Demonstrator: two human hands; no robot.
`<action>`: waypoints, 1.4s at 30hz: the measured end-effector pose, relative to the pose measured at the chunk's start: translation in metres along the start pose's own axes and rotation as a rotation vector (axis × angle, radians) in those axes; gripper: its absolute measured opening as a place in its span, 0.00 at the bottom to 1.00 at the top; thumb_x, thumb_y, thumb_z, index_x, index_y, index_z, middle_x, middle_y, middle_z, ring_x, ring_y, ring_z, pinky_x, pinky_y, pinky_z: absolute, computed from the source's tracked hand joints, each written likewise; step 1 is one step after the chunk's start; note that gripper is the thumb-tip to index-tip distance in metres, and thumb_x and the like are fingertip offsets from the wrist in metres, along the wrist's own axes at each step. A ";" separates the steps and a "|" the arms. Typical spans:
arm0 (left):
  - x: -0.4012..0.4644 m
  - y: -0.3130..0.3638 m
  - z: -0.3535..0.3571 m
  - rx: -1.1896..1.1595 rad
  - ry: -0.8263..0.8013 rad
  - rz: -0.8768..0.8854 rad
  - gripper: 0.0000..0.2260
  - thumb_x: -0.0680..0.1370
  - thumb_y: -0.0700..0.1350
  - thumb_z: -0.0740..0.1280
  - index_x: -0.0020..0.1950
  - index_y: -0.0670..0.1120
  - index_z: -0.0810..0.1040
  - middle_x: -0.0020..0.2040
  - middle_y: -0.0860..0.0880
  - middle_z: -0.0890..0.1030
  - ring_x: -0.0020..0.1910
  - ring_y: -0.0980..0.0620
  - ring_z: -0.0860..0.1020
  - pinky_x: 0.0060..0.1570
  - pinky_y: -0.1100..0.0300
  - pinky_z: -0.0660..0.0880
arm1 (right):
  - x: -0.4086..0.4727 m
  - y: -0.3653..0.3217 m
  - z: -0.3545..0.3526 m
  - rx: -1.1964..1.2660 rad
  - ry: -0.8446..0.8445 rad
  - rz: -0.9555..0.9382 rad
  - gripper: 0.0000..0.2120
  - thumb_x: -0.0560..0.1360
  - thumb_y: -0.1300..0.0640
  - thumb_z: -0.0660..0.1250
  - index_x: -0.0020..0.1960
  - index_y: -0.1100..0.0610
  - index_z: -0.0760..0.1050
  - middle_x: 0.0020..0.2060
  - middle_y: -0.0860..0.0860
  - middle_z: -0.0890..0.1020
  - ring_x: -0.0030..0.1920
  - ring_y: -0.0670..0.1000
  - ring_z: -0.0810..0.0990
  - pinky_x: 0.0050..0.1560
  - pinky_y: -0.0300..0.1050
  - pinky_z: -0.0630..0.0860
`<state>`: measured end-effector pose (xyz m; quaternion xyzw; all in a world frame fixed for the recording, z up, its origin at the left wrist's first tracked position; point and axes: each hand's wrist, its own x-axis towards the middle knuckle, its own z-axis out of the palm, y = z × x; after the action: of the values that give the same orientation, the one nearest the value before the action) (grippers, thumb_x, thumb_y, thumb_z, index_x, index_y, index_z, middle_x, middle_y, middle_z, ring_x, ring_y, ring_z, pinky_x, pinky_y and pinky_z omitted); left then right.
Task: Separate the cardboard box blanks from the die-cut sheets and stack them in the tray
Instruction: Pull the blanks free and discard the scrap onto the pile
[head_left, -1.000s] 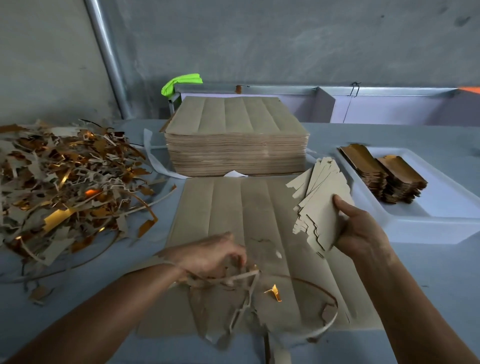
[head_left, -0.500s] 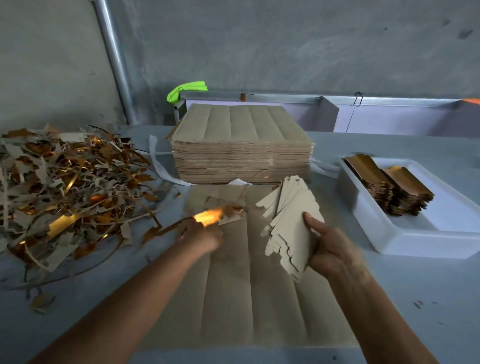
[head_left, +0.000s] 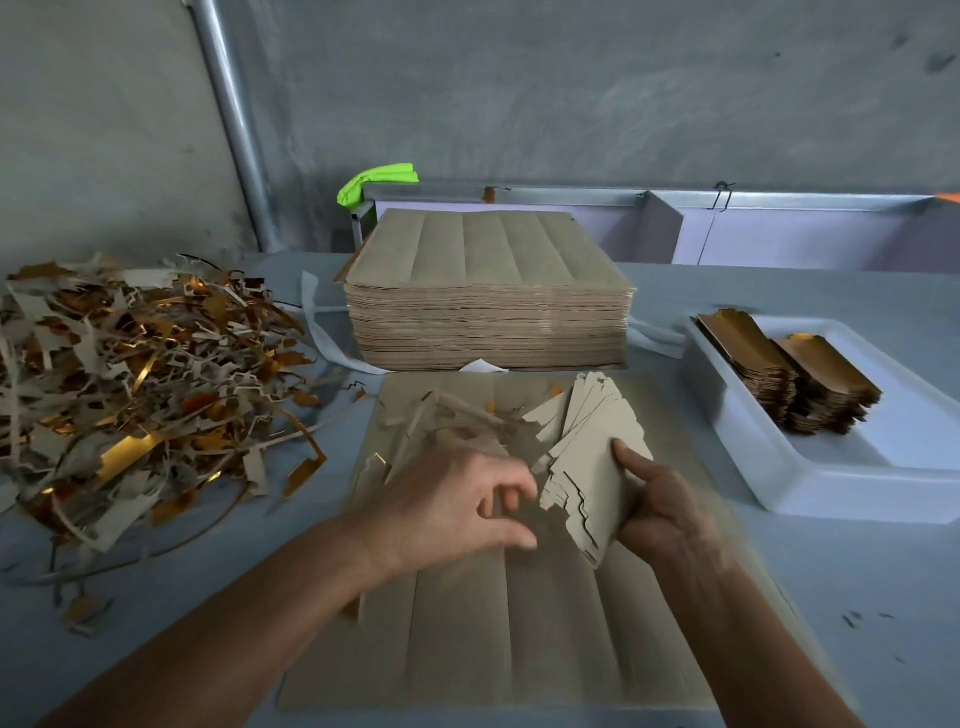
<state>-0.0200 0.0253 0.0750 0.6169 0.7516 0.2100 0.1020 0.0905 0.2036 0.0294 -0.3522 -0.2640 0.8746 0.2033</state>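
My right hand (head_left: 660, 512) grips a fanned bundle of grey cardboard box blanks (head_left: 587, 462), held upright over a flat die-cut sheet (head_left: 493, 634) on the table. Just left of the bundle, my left hand (head_left: 452, 501) has loosely curved fingers and holds nothing; its fingertips are close to the blanks' jagged edge. Blurred scrap strips (head_left: 457, 415) lie on the far part of the sheet. A tall stack of die-cut sheets (head_left: 488, 301) stands behind. The white tray (head_left: 831, 480) at right holds two stacks of blanks (head_left: 789, 379), gold side up.
A big heap of grey and gold trimmings (head_left: 130, 384) covers the table's left side. A metal pipe (head_left: 234, 119) runs up the wall. A green object (head_left: 376, 179) rests on a metal rail behind the stack.
My left hand carried scrap strips away up and left, let them go, and came back beside the blanks. My right hand kept the bundle and shifted slightly left.
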 end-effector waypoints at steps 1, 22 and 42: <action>0.000 -0.008 0.005 0.168 0.093 0.059 0.36 0.64 0.59 0.75 0.69 0.53 0.69 0.64 0.51 0.71 0.57 0.56 0.72 0.59 0.61 0.70 | 0.000 -0.001 -0.001 0.010 -0.002 -0.008 0.05 0.74 0.60 0.67 0.49 0.60 0.78 0.35 0.55 0.85 0.31 0.53 0.84 0.38 0.52 0.78; 0.056 -0.148 -0.019 0.142 0.245 -0.572 0.09 0.79 0.40 0.62 0.57 0.45 0.76 0.57 0.42 0.76 0.55 0.43 0.76 0.54 0.54 0.73 | -0.013 -0.013 0.011 0.030 -0.055 -0.021 0.15 0.62 0.57 0.68 0.48 0.60 0.77 0.38 0.56 0.84 0.43 0.57 0.81 0.38 0.58 0.77; 0.040 -0.112 -0.067 0.206 0.505 -0.583 0.18 0.78 0.57 0.61 0.57 0.44 0.77 0.55 0.45 0.79 0.52 0.49 0.76 0.49 0.56 0.71 | 0.022 0.014 0.050 -0.412 -0.035 -0.425 0.11 0.72 0.65 0.69 0.51 0.52 0.77 0.46 0.52 0.83 0.47 0.53 0.80 0.44 0.50 0.78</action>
<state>-0.1556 0.0347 0.0899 0.3137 0.9137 0.2409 -0.0929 0.0372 0.1891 0.0401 -0.3079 -0.5073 0.7463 0.3013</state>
